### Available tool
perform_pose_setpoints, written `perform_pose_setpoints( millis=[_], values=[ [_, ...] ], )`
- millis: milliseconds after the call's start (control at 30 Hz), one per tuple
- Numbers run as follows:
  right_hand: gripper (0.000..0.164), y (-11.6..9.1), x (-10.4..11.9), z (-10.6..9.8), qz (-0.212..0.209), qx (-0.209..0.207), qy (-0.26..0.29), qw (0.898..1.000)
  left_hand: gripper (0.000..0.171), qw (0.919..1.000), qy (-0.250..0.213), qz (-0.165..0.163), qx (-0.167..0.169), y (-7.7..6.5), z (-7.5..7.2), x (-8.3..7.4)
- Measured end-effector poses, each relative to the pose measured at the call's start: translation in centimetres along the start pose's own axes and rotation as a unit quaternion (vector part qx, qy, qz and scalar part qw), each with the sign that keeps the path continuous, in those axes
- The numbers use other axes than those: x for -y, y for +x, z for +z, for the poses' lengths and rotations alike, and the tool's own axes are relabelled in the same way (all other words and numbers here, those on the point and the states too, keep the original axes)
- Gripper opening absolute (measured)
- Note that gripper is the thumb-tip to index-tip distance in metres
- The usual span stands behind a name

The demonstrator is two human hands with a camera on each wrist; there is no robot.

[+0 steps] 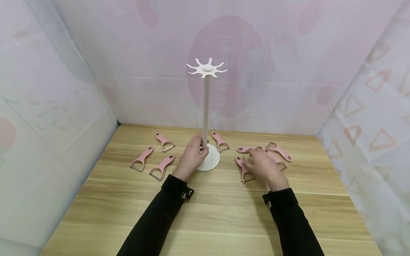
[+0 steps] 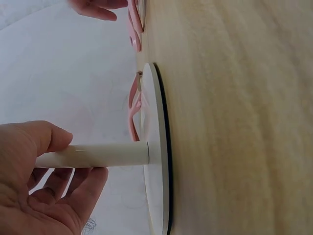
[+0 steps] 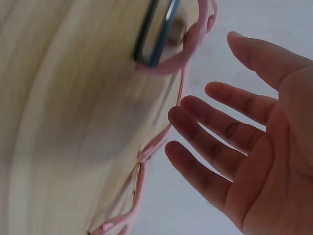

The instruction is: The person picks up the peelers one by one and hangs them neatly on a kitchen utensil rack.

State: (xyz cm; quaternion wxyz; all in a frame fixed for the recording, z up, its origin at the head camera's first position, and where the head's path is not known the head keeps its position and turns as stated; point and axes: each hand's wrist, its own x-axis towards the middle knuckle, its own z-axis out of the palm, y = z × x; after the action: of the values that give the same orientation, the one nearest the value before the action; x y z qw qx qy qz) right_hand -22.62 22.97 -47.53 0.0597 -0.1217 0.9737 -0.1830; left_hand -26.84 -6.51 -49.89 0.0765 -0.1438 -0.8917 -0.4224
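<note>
A white stand rises from a round base on the wooden table, topped by a ring of hook arms. My left hand holds its pole low down, thumb on one side and fingers on the other, as the left wrist view shows. Above a group of pink peelers on the right hovers my right hand, its fingers spread and nothing in them. Closest to it is a pink peeler. Another peeler shows large in the right wrist view. Part of the group is hidden behind the hand.
Left of the stand lie three pink peelers, one of them near the front. One more peeler lies just behind the base. Toward the right edge rests a peeler close to others. Patterned cloth walls enclose the table.
</note>
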Motion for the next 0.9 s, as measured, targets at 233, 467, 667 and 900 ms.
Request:
perform_pose_setpoints(
  millis=[233, 467, 667, 900],
  values=[
    [0.046, 0.9, 1.2, 1.6, -0.026, 0.018, -0.011, 0.999, 0.022, 1.0, 0.001, -0.002, -0.001, 0.3, 0.3, 0.6],
    [0.047, 1.1, 1.4, 2.3, -0.027, 0.016, -0.012, 0.999, 0.019, 0.9994, 0.034, 0.005, -0.004, 0.2, 0.4, 0.5],
    [0.037, 0.9, 1.5, 1.9, -0.02, 0.018, 0.007, 1.0, 0.017, 0.999, 0.044, -0.005, 0.002, 0.1, 0.4, 0.4],
    [0.035, 0.5, 1.6, 0.7, -0.005, 0.009, 0.046, 0.999, 0.016, 0.9985, 0.054, -0.004, 0.003, 0.0, 0.4, 0.3]
  ],
)
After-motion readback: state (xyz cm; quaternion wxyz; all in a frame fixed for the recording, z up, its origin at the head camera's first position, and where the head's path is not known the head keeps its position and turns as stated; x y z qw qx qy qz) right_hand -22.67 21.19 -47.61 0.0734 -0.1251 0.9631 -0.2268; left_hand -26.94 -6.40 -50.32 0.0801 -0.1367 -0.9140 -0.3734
